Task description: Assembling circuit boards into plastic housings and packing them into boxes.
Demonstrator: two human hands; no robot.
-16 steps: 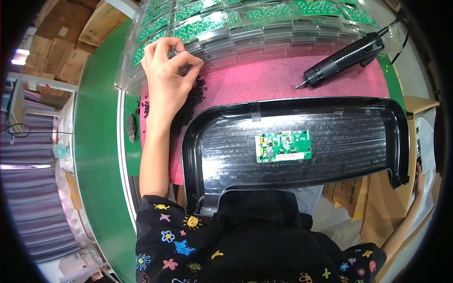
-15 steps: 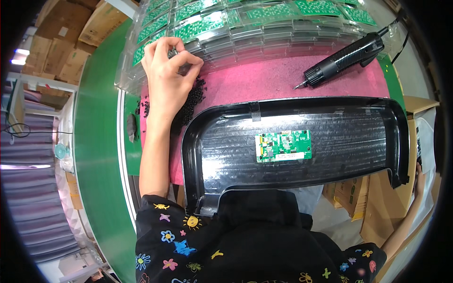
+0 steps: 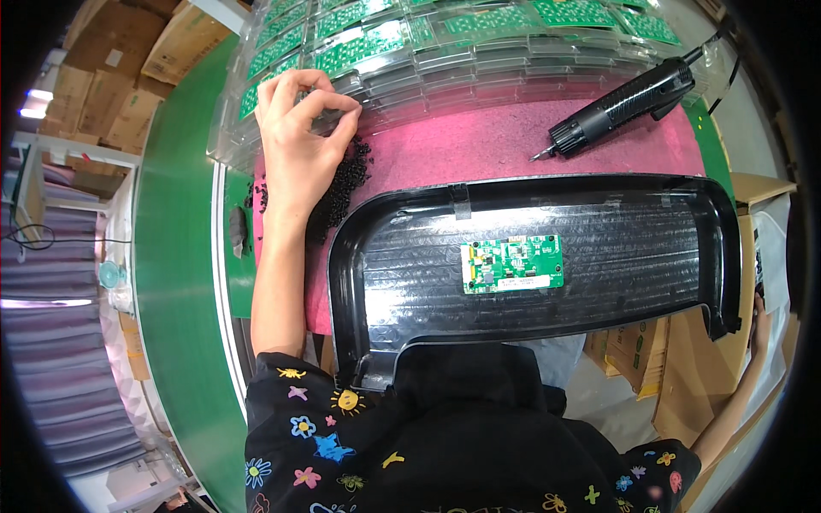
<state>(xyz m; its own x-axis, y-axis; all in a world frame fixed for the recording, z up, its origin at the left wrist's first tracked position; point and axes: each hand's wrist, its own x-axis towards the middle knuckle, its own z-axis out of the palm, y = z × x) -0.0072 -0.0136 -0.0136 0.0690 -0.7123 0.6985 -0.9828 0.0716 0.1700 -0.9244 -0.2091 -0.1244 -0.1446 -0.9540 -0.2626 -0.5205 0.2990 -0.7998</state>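
My left hand point(image 3: 301, 141) is raised over the front left of the clear plastic trays, thumb and index fingertips pressed together in a pinch. Whatever lies between them, if anything, is too small to make out. Under and beside that wrist is a heap of small black screws or similar parts point(image 3: 349, 181). In front of me rests a black curved plastic housing point(image 3: 616, 274), its hollow side up. A green circuit board point(image 3: 513, 263) sits inside, with dark dots at its corners. Far to the right, my right hand point(image 3: 759, 329) reaches to a cardboard box; its fingers are hardly visible.
Stacked clear trays point(image 3: 479, 64) with green boards span the back. A black electric screwdriver point(image 3: 624, 111) lies on the pink mat point(image 3: 445, 150), bit toward the left. The open cardboard box point(image 3: 714, 376) stands at the right. A small dark object point(image 3: 238, 229) lies left of the mat.
My left hand has shifted very slightly left, its fingers still pinched. The housing, board and screwdriver look almost the same as before.
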